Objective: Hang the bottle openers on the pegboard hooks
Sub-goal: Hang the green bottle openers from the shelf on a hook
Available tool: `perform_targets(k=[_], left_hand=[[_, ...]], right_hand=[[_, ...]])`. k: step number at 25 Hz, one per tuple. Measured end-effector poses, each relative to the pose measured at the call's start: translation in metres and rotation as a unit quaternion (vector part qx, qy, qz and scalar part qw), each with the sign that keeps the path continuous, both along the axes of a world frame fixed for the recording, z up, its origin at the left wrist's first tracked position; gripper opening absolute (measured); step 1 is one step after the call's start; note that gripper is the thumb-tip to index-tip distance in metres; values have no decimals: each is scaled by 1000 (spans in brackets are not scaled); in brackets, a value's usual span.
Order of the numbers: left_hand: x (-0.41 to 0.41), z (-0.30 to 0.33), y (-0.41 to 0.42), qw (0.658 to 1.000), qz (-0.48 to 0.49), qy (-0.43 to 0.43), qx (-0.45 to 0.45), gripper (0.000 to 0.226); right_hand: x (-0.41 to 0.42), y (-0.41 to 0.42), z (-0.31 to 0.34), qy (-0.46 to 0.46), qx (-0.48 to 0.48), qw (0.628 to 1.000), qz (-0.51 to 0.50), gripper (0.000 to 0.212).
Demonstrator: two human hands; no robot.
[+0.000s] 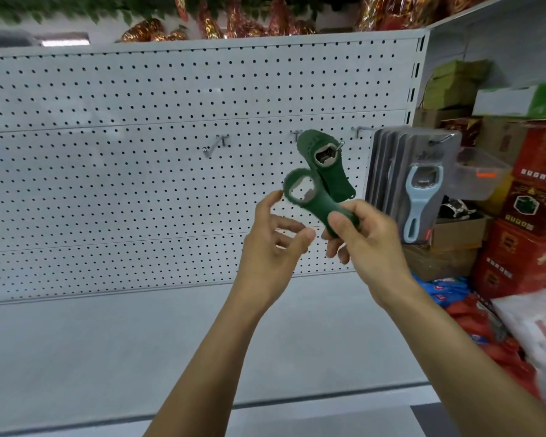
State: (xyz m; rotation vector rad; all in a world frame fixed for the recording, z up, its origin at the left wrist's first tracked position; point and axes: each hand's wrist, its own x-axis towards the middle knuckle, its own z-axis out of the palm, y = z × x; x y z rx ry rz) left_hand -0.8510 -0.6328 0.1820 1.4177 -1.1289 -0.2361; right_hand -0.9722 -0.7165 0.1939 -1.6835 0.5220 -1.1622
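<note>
Right hand (364, 234) grips green opener (316, 200) by its handle – left hand (273, 244) loose, fingers relaxed, w/ fingertip touching its ring; 2nd opener (325, 165) already on hook (339, 146).

No legible text on anything.

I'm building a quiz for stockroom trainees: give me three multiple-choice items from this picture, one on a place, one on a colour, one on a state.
1. Where is the second green opener?
A. on the shelf
B. on a pegboard hook
C. in a box

2. What colour is the packaged opener at right?
A. light blue
B. yellow
C. red

3. What is the right hand doing?
A. hanging empty
B. pressing the pegboard
C. gripping the held green opener

Answers: 1 B, a hook passes through its metal opening. 2 A, its handle is pale blue. 3 C, its fingers curl round the handle.
</note>
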Motion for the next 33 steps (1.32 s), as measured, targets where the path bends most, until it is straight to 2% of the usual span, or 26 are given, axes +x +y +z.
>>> perform_targets(k=[3, 6, 10, 19, 22, 25, 29, 33], left_hand=[[-2, -17, 6, 995, 29, -73, 67, 57], [-4, -34, 14, 987, 45, -117, 105, 53], [-6, -47, 20, 981, 60, -127, 135, 52], [-11, -58, 32, 975, 101, -138, 141, 45], [-16, -67, 43, 971, 124, -146, 140, 42], [-21, -82, 59, 958, 169, -163, 162, 40], [-21, -115, 90, 926, 239, -211, 202, 42], [0, -157, 137, 900, 279, -232, 241, 47]], right_hand=[[-2, -9, 16, -81, -8, 996, -32, 12], [0, -19, 25, -108, -8, 993, -47, 11], [6, -29, 23, -101, 24, 993, -51, 12], [10, -32, 3, -38, 69, 996, -48, 8], [5, -18, -21, 14, 79, 996, -27, 13], [-1, 7, -61, 97, -18, 995, -12, 18], [-1, 50, -116, 232, -157, 960, 8, 24], [20, 93, -160, 326, -218, 917, 70, 34]])
